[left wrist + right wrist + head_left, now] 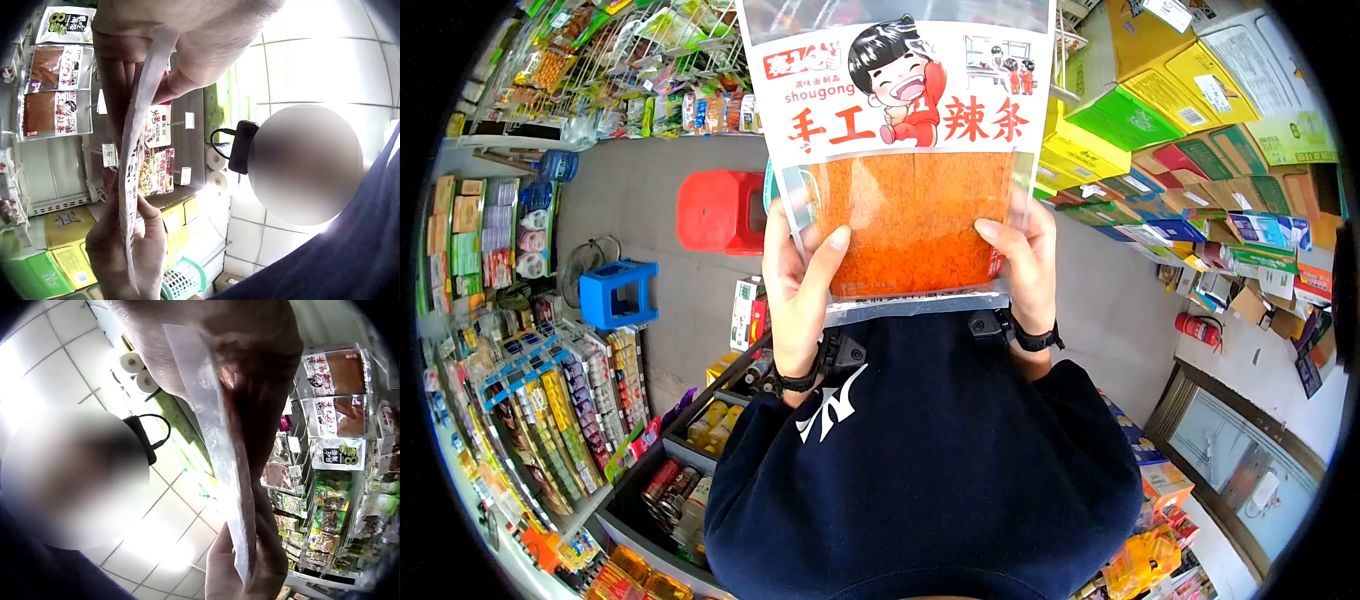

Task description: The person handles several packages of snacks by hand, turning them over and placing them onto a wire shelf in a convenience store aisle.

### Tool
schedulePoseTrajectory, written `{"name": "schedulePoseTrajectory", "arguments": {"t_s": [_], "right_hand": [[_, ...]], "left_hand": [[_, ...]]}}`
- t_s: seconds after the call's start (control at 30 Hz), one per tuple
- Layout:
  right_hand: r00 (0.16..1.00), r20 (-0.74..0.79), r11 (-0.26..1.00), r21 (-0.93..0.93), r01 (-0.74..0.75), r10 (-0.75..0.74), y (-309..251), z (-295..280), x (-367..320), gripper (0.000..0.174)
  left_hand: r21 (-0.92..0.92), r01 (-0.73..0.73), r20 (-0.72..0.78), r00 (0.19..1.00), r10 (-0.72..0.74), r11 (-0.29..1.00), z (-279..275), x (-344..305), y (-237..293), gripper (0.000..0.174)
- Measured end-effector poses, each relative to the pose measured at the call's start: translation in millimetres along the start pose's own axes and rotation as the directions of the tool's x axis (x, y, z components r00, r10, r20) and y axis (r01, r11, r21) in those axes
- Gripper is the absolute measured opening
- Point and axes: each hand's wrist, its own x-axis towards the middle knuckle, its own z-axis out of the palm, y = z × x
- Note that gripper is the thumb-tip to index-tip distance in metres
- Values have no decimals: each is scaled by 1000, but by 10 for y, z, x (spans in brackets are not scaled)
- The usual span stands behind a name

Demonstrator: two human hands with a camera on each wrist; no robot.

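Head view shows the packet (915, 190) face-on, pinched in left grip (800, 280) and right grip (1027, 265); wrist views, edge-on.

Left grip (802, 278), right grip (1028, 268) on packet (915, 215)

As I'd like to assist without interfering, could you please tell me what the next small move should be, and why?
Perhaps ease the snack packet toward the hanging packets: they look similar, and the left hand and right hand already grip its opposite sides, thumbs in front.
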Motion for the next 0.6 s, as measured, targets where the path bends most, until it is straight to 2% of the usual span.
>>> {"name": "schedulePoseTrajectory", "arguments": {"t_s": [0.23, 0.47, 0.6], "right_hand": [[998, -66, 999, -42, 11, -14, -9, 1, 29, 28], [999, -46, 1000, -14, 4, -5, 21, -11, 47, 27], [995, -95, 1000, -12, 28, -29, 21, 10, 56, 28]], "left_hand": [[11, 26, 7, 1000, -27, 1000, 20, 6, 18, 41], [-23, 42, 9, 999, -41, 999, -5, 14, 14, 41], [-3, 62, 24, 998, -62, 998, 7, 0, 38, 40]]}}
